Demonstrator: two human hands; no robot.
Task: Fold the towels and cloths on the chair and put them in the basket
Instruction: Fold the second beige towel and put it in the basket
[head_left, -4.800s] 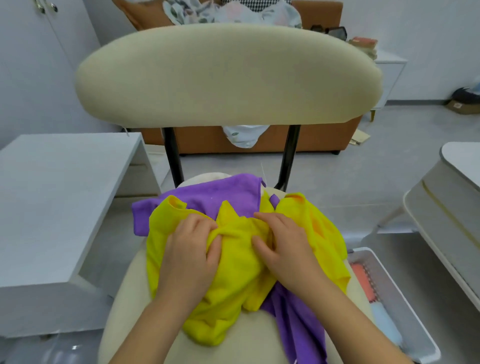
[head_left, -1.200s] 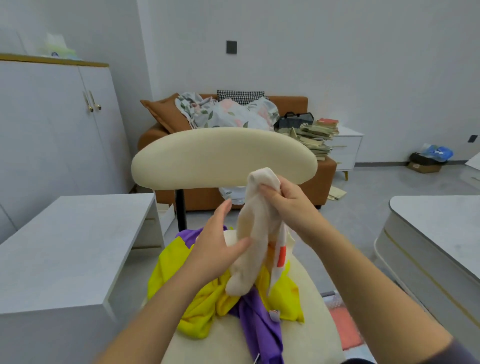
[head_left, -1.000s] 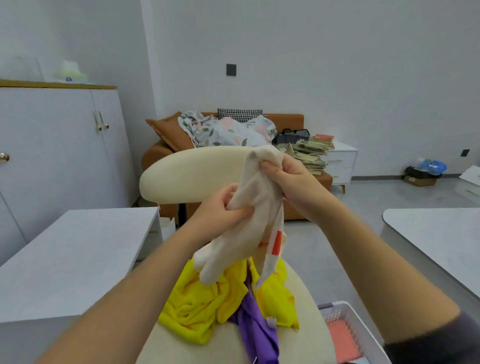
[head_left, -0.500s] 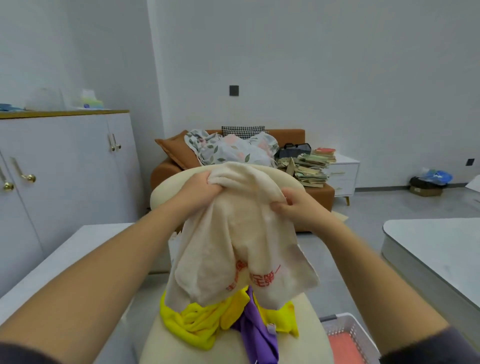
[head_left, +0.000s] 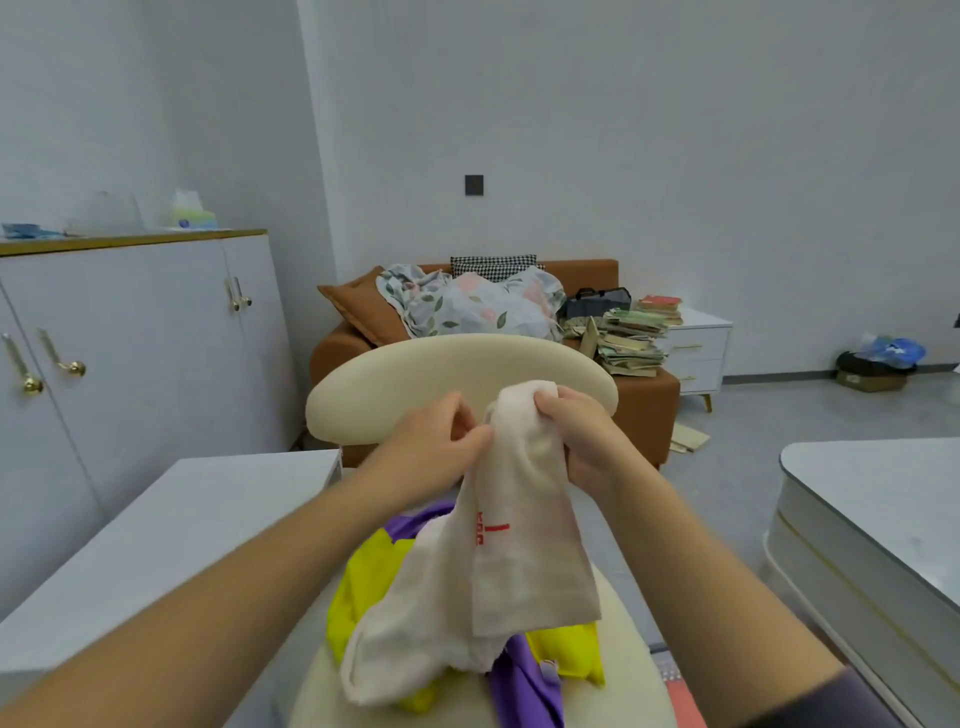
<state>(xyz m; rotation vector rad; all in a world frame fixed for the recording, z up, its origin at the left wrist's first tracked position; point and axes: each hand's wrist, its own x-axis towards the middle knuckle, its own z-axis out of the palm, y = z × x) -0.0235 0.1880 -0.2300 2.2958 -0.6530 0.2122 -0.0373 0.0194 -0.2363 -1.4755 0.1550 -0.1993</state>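
Evidently I was early on: fingers of my left hand (head_left: 441, 441) and right hand (head_left: 582, 441) pinched the beige towel (head_left: 519, 561) aloft over the chair (head_left: 457, 374), while the yellow cloth (head_left: 363, 582) and purple cloth (head_left: 524, 686) lay unfolded beneath, the basket (head_left: 669, 673) at 5 o'clock.

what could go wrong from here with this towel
1. The towel hangs bunched, with the left hand and right hand gripping it close together, so the fold may come out crooked.
2. Its lower end seems to rest on the yellow cloth and purple cloth, so shaking it could drag them off the chair.
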